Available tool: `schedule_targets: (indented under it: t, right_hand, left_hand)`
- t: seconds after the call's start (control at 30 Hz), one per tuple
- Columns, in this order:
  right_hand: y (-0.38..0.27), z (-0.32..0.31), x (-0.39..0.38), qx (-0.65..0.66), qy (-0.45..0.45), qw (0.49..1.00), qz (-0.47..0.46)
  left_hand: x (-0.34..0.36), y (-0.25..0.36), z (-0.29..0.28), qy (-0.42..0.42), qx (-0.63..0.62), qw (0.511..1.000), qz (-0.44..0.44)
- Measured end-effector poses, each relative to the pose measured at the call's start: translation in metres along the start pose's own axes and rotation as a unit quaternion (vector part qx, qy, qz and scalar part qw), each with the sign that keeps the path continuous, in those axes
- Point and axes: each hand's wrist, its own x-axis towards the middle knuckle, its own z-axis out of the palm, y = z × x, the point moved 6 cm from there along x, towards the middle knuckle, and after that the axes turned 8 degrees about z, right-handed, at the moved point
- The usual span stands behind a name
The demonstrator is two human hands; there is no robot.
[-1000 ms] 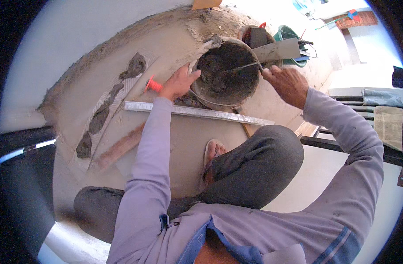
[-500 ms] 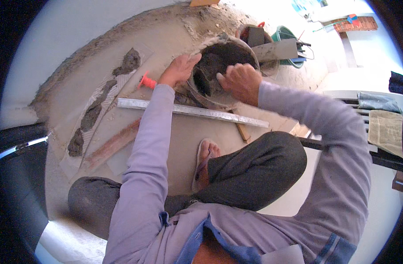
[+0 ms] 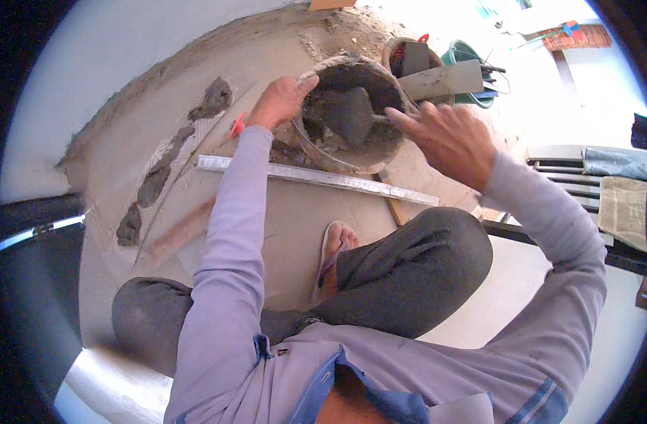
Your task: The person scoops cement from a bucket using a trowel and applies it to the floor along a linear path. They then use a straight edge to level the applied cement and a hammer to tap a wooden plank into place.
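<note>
My left hand (image 3: 284,100) grips the left rim of a mortar-crusted bucket (image 3: 366,161). In my right hand (image 3: 443,141), at the bucket's right side, is a trowel (image 3: 355,113), its mortar-coated blade inside among grey mortar. A red spool (image 3: 236,126) lies just left of my left wrist. A long metal straightedge (image 3: 323,179) crosses the floor below the bucket, over a wooden piece (image 3: 394,208). To the left, dark dollops of mortar (image 3: 154,184) lie on a notched grey bed.
Behind the bucket are a container with tools (image 3: 401,49), a green bucket (image 3: 457,53) and a grey board (image 3: 447,81) across them. A white wall (image 3: 104,56) curves along the left. Dark slats with cloths (image 3: 620,205) are at the right; my crossed legs (image 3: 401,275) are below.
My right hand dipped leftward into the bucket, then moved back out to the right, and the trowel blade now shows in the middle. My left hand stayed on the rim, shifting slightly.
</note>
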Motion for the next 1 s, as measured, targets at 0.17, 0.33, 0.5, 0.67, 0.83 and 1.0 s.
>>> schedule_targets:
  t: [0.17,0.33,0.5,0.67,0.83,1.0]
  right_hand:
    - [-0.007,0.054,0.049,0.048,-0.009,0.998,0.027]
    - [0.000,0.110,0.021,0.167,-0.180,0.965,0.092]
    - [0.017,0.079,-0.002,0.072,-0.094,0.991,0.057]
    - [0.014,0.022,-0.004,0.049,0.012,0.999,-0.016]
    - [-0.014,0.074,0.024,0.034,-0.044,0.996,-0.065]
    - [-0.008,0.109,-0.021,0.080,-0.076,0.993,0.030]
  left_hand:
    - [0.013,0.004,-0.010,0.052,0.023,0.997,0.045]
    - [0.005,0.029,-0.007,0.072,0.059,0.995,0.029]
    - [0.010,0.020,0.000,0.086,0.112,0.990,0.020]
    - [0.029,0.050,-0.012,0.114,0.051,0.992,0.014]
    - [0.036,0.056,-0.003,0.091,-0.089,0.991,0.052]
    - [0.030,0.073,0.001,0.138,-0.060,0.985,0.082]
